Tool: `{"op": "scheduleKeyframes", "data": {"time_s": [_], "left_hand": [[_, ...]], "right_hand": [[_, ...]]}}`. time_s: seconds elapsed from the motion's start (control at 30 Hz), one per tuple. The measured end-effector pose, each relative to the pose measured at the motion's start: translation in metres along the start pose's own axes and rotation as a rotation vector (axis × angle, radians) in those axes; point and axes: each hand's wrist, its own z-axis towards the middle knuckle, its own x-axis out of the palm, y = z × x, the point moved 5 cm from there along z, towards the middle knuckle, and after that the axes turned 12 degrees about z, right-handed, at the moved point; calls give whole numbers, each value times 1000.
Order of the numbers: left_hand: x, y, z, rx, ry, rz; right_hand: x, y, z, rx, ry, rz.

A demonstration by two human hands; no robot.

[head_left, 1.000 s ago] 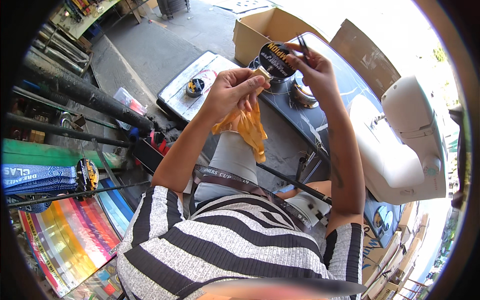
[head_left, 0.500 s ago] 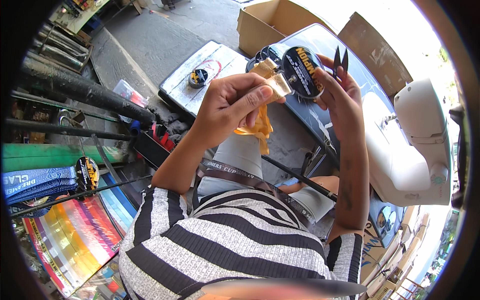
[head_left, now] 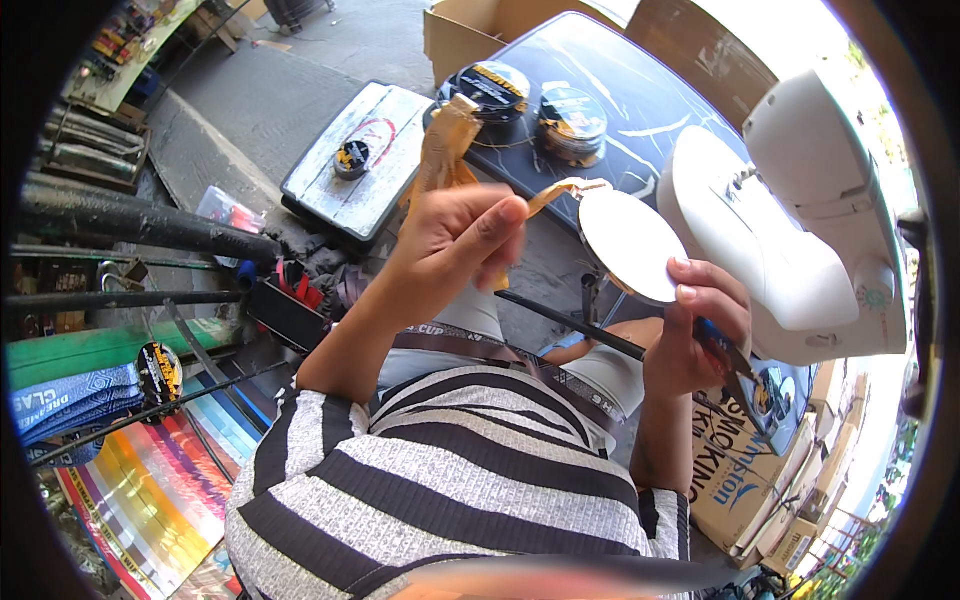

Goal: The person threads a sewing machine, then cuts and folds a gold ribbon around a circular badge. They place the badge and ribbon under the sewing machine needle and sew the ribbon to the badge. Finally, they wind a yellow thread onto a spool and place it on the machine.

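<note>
My left hand (head_left: 460, 235) is closed on a gold ribbon (head_left: 443, 150), whose folded end sticks up above the fingers. A thin stretch of it runs right to the metal loop on the edge of a round medal (head_left: 630, 245). By its lower right edge my right hand (head_left: 700, 330) pinches the medal, whose plain white back shows. Small dark thread snips (head_left: 738, 362) are tucked in the same hand, blades pointing down and right. Beyond the hands, two stacks of similar medals, one at the left (head_left: 495, 92) and another (head_left: 573, 122), sit on a dark marbled tabletop (head_left: 630, 85).
A white sewing machine (head_left: 820, 230) stands at the right. On a white-topped stool (head_left: 325, 165) lies a small black round piece (head_left: 352, 159). Open cardboard boxes (head_left: 465, 45) are at the back. Blue printed ribbons (head_left: 80, 400) and colourful banners (head_left: 150, 490) hang at lower left.
My right hand has lowered and turned, so the medal shows its white back instead of its printed face, and the snips point down. The ribbon is now stretched between the hands.
</note>
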Motion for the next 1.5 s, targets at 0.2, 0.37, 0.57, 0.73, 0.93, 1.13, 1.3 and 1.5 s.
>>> {"op": "scheduleKeyframes", "data": {"time_s": [0.2, 0.37, 0.57, 0.73, 0.93, 1.13, 1.3, 1.5], "left_hand": [[35, 25, 13, -173, -54, -398], [29, 20, 18, -14, -150, -338], [55, 21, 17, -35, -137, -258], [78, 14, 12, 41, -82, -317], [89, 11, 8, 35, -102, -465], [92, 7, 9, 41, -119, -461], [92, 5, 8, 41, -84, -476], [91, 4, 8, 50, -66, -516]], "right_hand": [[-12, 6, -24, 73, 151, 43], [-14, -12, -52, 355, 191, -122], [-10, -25, -61, 711, -124, 247], [14, -35, -49, 773, -68, 329], [21, -36, -49, 759, -125, 443], [18, -31, -49, 787, -122, 510], [17, -30, -52, 815, -184, 674], [18, -38, -62, 912, -224, 843]]}}
